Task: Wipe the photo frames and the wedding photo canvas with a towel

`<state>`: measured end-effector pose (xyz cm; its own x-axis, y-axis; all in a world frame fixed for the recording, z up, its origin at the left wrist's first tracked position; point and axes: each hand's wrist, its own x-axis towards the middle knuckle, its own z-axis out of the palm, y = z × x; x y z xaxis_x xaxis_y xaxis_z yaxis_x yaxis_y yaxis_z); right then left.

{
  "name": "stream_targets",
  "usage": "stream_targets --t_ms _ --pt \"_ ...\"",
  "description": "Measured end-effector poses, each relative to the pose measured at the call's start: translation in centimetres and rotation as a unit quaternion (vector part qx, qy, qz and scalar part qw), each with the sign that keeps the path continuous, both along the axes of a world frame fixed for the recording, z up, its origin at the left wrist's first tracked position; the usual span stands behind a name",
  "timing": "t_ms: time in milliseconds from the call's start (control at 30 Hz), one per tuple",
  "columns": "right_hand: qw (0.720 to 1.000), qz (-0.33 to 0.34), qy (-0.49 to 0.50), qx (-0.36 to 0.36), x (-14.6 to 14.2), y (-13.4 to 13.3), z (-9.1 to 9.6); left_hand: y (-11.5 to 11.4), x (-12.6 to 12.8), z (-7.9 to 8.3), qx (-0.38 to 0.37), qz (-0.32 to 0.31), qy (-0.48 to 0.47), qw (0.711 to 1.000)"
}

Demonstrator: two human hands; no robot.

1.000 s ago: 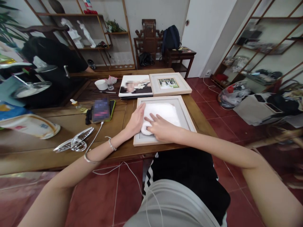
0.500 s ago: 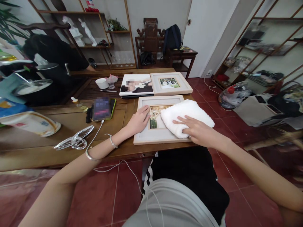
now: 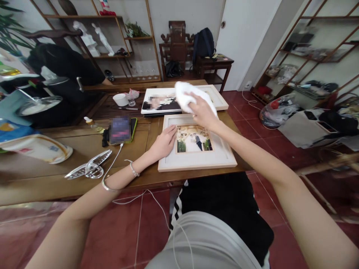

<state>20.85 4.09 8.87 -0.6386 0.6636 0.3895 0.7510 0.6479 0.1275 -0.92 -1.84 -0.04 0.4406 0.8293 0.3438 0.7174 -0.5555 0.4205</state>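
A pale wooden picture frame (image 3: 198,162) with a small photo in its middle lies flat near the table's front edge. My left hand (image 3: 164,144) rests flat on its left side, fingers stretched toward the photo. In my right hand (image 3: 202,112) is a white cloth (image 3: 186,91), gripped over the far edge of that frame. The cloth partly covers a second pale picture frame (image 3: 223,102) behind. Beside that one lies a photo album (image 3: 159,104) with a printed cover.
On the wooden table (image 3: 131,157) stand a white cup (image 3: 120,99), a small bottle (image 3: 94,124), a phone (image 3: 121,129) on a charging cable, a clear hair claw (image 3: 88,165) and a tissue pack (image 3: 36,144). A person's dark-clothed arm (image 3: 70,65) is at the far left.
My right hand has carried the white cloth away from me and to the left, off the near frame's right side, uncovering its photo. My left hand stays put.
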Motion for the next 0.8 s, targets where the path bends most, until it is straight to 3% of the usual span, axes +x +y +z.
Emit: stream_targets --t_ms 100,167,367,567,667,800 --pt "0.983 0.130 -0.123 -0.043 -2.7 -0.4 -0.6 0.0 0.0 0.3 0.005 -0.008 -0.012 1.000" --pt "0.978 0.145 -0.143 -0.056 -3.4 -0.8 -1.1 0.0 -0.1 0.5 0.001 -0.008 -0.012 1.000" --pt "0.985 0.096 -0.135 -0.056 -1.2 -1.2 -1.5 0.2 -0.1 0.5 -0.005 -0.019 -0.010 1.000" --pt "0.984 0.027 -0.157 -0.079 5.0 -1.4 -0.3 0.2 -0.2 0.0 -0.006 0.003 -0.002 1.000" --pt "0.973 -0.042 -0.195 -0.116 8.8 -1.5 0.8 0.1 -0.1 0.1 -0.010 0.007 -0.004 1.000" --pt "0.972 -0.150 -0.167 -0.063 11.8 -1.8 1.5 0.0 0.0 0.1 -0.009 0.010 -0.003 1.000"
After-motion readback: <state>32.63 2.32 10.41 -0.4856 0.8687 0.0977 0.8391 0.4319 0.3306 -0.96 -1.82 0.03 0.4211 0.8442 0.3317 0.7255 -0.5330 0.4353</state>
